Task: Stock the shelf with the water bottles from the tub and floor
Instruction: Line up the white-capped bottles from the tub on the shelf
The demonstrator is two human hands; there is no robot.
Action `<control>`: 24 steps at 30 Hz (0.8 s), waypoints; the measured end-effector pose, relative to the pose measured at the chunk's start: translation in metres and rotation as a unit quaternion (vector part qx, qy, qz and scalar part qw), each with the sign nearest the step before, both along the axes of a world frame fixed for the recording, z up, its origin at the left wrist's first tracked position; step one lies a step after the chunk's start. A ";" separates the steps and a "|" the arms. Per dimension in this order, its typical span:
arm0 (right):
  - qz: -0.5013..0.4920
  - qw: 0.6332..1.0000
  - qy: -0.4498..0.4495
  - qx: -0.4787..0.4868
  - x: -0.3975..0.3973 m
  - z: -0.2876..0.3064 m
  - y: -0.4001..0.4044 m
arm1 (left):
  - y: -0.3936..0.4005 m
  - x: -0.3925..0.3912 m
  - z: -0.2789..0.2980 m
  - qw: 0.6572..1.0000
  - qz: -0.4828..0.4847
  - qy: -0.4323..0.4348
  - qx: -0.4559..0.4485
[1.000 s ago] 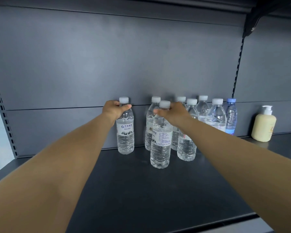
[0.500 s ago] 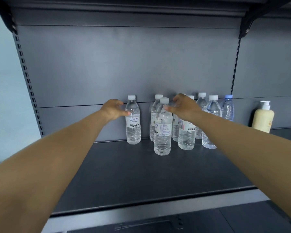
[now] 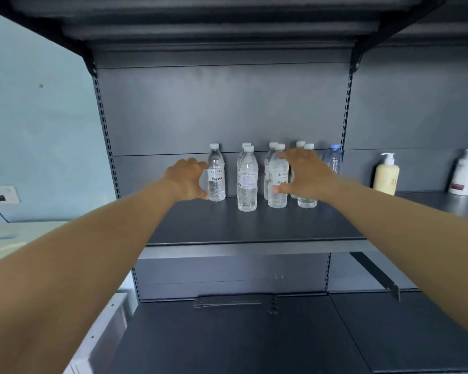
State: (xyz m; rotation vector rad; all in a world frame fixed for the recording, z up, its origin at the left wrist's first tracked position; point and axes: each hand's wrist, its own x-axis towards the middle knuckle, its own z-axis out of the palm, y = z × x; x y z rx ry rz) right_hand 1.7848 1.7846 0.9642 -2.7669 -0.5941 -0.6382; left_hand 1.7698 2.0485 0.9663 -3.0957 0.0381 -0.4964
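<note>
Bottles of water stand upright in a cluster on the dark shelf (image 3: 254,225), toward the back panel. Leftmost bottle (image 3: 216,172) sits apart from the rest, w/ white cap and label. Left hand (image 3: 188,179) is just beside it on its left, fingers curled in a C shape w/ nothing in them; fingertips look close to the bottle but prob. not touching, edge is blurred. Right hand (image 3: 305,175) is spread wide in front of the cluster, fingers straight, thumb low, holding nothing; it sits just right of the front bottle (image 3: 278,179) and covers part of the bottle behind (image 3: 307,197). Middle bottle (image 3: 247,179) stands between the hands, untouched. Blue-cap bottle (image 3: 333,157) is at far right of the group. Further right on the next shelf section: yellow pump bottle (image 3: 386,175) and white lotion bottle (image 3: 464,172).
</note>
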 end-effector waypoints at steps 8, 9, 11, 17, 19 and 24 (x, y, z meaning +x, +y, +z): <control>-0.012 0.998 0.050 -0.020 -0.079 -0.068 -0.029 | -0.027 -0.087 -0.066 0.993 0.000 0.052 0.105; -0.011 0.998 0.064 -0.016 -0.085 -0.081 -0.030 | -0.028 -0.093 -0.077 0.993 -0.002 0.062 0.099; -0.006 0.996 0.094 0.003 -0.094 -0.110 -0.029 | -0.025 -0.103 -0.102 0.993 -0.007 0.080 0.087; 0.004 0.979 0.185 0.080 -0.124 -0.216 -0.027 | -0.007 -0.126 -0.206 0.991 -0.034 0.121 0.055; 0.006 0.973 0.213 0.089 -0.132 -0.255 -0.027 | -0.003 -0.135 -0.248 0.988 -0.041 0.143 0.040; 0.000 0.953 0.284 0.107 -0.148 -0.364 -0.030 | 0.002 -0.151 -0.363 0.975 -0.044 0.218 -0.021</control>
